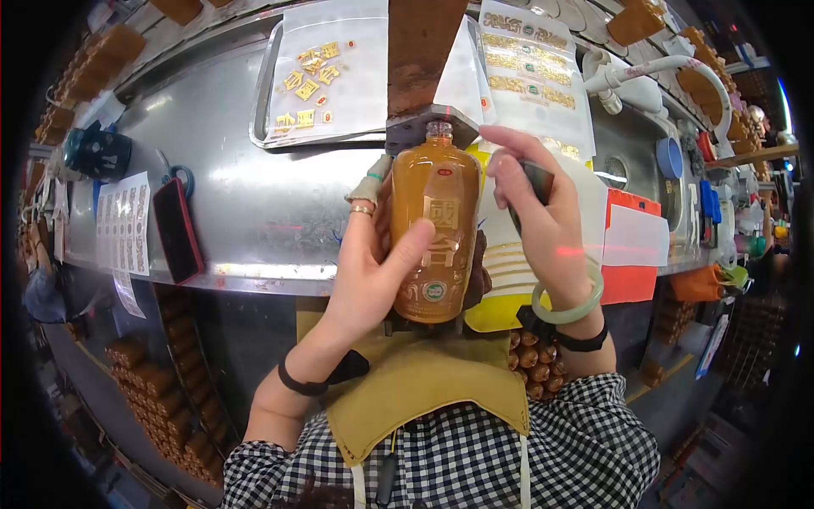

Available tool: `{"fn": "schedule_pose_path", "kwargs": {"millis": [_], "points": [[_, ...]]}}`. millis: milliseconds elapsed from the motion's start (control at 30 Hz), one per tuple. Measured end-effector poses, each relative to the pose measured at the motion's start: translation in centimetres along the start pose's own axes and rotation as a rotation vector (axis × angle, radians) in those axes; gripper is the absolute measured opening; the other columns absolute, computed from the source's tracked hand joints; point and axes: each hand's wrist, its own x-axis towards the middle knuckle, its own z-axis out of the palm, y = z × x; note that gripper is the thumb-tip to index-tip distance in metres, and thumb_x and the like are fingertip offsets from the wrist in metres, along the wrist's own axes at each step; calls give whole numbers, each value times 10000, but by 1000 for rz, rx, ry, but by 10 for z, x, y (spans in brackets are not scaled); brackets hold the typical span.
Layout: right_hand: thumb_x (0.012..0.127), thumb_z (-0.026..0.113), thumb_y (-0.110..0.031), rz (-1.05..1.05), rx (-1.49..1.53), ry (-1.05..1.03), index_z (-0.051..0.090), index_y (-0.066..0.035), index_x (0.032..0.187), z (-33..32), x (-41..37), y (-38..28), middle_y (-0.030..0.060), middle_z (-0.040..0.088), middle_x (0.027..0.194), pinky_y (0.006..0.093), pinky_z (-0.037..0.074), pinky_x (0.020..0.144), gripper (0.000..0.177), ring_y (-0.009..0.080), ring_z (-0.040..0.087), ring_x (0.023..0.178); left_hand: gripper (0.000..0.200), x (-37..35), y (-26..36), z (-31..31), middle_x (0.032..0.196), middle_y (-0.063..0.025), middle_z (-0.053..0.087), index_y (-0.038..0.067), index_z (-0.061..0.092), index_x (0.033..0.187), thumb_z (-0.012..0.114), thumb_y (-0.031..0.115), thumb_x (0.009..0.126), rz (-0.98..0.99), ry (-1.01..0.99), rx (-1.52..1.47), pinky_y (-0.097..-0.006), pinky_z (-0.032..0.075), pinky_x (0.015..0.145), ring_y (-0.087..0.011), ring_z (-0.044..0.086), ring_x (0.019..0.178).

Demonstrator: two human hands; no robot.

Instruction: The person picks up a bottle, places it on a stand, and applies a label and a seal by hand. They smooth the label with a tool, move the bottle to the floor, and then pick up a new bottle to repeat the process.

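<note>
An amber-brown glass bottle (434, 254) with an uncapped clear neck stands in front of me, bearing gold characters, a small red mark and a round green-and-white emblem. My left hand (377, 263) grips its left side, thumb across the front beside the gold characters. A pale cover wraps one of that hand's fingers. To the bottle's right, my right hand (538, 204) is raised, apart from the glass, its index finger stretched toward the neck. Held in its palm is a dark, flat tool (536, 181), partly hidden by the fingers.
A metal tray (263, 110) holds loose gold characters (309, 78) on white paper. Gold decal sheets (530, 68) lie right of a brown post (420, 51). A phone (176, 229), scissors (180, 178), a dark green container (97, 153) and a red folder (632, 284) rest on the metal table.
</note>
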Motion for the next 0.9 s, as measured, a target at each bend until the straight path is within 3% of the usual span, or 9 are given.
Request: {"fn": "schedule_pose_path", "kwargs": {"millis": [67,100,233,500,567,667,900], "points": [[1015,637,-115,176,52,8,619,-23,1319,5,-12,1,-25,573,942,234,458,815,318,72,549,882,714,7,1,-1,1562,-206,394,-38,178,1599,598,127,1046,-3,21,-32,-383,373,1179,-252,439,1430],[976,694,-115,169,23,-2,555,-47,1392,8,-15,8,-46,520,900,211,421,752,444,52,496,829,711,10,0,-1,1564,-204,393,-37,176,1601,593,119,1048,-11,17,-52,-380,372,1179,-248,439,1429],[937,723,-56,182,56,-1,440,-74,1486,19,-24,12,-38,528,910,195,410,713,618,42,492,821,685,13,-1,-4,1561,-202,399,-33,196,1603,581,113,1056,-39,-9,-44,-374,369,1177,-234,440,1423],[923,740,-55,215,131,26,470,-77,1477,21,-23,12,-54,496,890,200,407,701,616,35,466,795,668,14,-4,-5,1556,-199,409,-32,214,1601,574,124,1061,-25,-13,-48,-372,368,1174,-229,442,1414],[918,747,-56,211,118,24,477,-77,1474,19,-24,14,-56,491,888,197,409,705,619,33,467,797,585,14,-3,-4,1523,-152,471,-4,295,1582,535,89,1058,-75,42,-148,-388,351,1185,-228,456,1411],[904,762,-56,236,182,36,488,-79,1471,17,-23,13,-62,482,883,194,405,700,631,31,467,797,653,17,-2,-9,1542,-195,429,-41,230,1592,574,122,1062,-125,22,-221,-361,374,1170,-219,447,1409],[896,772,-63,206,182,39,491,-76,1470,21,-26,13,-67,460,893,187,382,699,639,32,449,807,669,15,-2,-2,1543,-189,436,-33,227,1593,592,132,1057,-44,7,-59,-366,408,1148,-219,476,1392]]}}
